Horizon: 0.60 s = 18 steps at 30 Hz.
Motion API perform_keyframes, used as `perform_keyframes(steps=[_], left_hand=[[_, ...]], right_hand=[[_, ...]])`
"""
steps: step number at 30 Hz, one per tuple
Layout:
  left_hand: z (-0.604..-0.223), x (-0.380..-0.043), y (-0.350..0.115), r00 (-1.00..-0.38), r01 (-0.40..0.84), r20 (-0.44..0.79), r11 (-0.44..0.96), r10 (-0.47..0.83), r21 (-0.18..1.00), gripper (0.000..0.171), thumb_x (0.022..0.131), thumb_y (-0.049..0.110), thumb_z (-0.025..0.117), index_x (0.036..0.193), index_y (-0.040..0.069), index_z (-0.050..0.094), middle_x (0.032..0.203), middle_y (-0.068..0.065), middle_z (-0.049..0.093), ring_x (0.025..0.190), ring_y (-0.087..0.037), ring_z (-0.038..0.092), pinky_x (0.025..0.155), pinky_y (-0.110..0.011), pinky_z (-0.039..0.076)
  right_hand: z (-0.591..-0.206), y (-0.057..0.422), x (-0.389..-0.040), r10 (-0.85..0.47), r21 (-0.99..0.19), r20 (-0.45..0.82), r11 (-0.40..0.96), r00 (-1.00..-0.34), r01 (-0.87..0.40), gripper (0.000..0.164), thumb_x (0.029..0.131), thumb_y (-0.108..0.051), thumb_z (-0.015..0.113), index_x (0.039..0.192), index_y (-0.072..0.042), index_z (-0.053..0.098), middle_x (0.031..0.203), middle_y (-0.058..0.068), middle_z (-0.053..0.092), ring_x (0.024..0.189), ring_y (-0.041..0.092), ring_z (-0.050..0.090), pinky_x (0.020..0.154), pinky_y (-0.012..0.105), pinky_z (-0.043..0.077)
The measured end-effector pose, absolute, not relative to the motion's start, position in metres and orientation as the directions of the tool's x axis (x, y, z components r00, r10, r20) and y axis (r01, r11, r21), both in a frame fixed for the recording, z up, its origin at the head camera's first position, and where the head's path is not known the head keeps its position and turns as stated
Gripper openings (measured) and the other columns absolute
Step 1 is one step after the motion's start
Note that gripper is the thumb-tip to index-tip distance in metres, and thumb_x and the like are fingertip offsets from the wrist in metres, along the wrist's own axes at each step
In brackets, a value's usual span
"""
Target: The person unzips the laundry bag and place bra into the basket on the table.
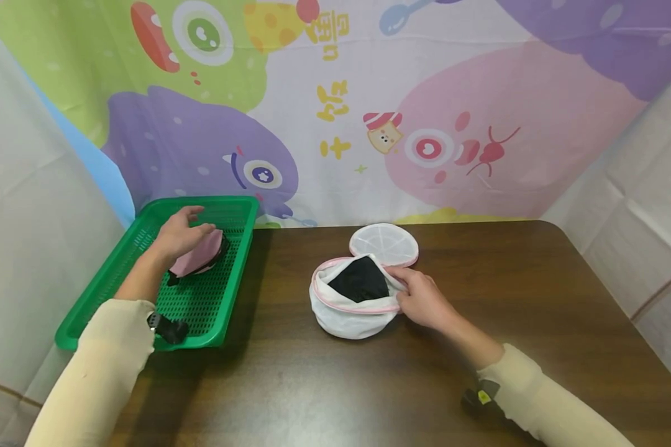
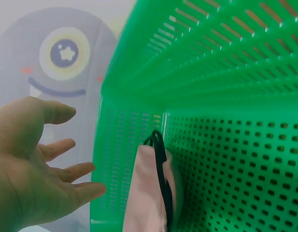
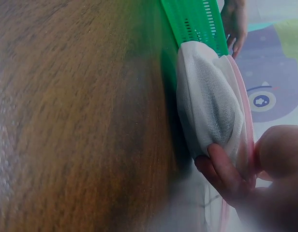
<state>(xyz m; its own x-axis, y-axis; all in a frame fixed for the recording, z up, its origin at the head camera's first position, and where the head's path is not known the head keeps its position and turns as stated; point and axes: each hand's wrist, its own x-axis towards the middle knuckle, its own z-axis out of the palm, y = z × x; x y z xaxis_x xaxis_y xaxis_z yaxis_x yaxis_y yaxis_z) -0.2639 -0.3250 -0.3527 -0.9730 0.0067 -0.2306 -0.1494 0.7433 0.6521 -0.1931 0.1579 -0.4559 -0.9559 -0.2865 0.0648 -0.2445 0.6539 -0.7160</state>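
Note:
My left hand (image 1: 181, 236) hovers over the green basket (image 1: 239, 267), fingers extended and apart, with nothing in its grasp. Under it lies a pink cloth item (image 1: 200, 256) with black straps (image 2: 161, 166). The left wrist view has the hand (image 2: 37, 169) beside the basket's end wall. My right hand (image 1: 423, 299) pinches the pink-zipped rim of a round white mesh laundry bag (image 1: 349, 324), thumb on one side and fingers on the other. Inside the bag sits a folded black cloth (image 1: 362, 280). Its round mesh lid (image 1: 384, 244) is flipped back behind it.
The basket stands at the left of the brown wooden table (image 1: 291, 385), near the back. A cartoon-printed curtain (image 1: 324, 186) hangs behind the table. Pale panels (image 1: 637, 205) stand at both sides.

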Motion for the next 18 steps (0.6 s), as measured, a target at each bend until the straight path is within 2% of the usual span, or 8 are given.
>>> perform_keyframes(steps=[18], left_hand=[[-0.349, -0.260, -0.302, -0.972, -0.122, -0.230, 0.754, 0.040, 0.645, 0.077, 0.119, 0.034, 0.050, 0.180, 0.005, 0.013, 0.186, -0.033, 0.017, 0.171, -0.058, 0.021, 0.135, -0.076, 0.029]], right_hand=[[-0.457, 0.157, -0.193, -0.286, -0.714, 0.064, 0.656, -0.956, -0.244, 0.064, 0.093, 0.011, 0.052, 0.154, -0.002, 0.067, 0.154, 0.021, 0.072, 0.110, 0.031, 0.061, 0.097, 0.046, 0.049]])
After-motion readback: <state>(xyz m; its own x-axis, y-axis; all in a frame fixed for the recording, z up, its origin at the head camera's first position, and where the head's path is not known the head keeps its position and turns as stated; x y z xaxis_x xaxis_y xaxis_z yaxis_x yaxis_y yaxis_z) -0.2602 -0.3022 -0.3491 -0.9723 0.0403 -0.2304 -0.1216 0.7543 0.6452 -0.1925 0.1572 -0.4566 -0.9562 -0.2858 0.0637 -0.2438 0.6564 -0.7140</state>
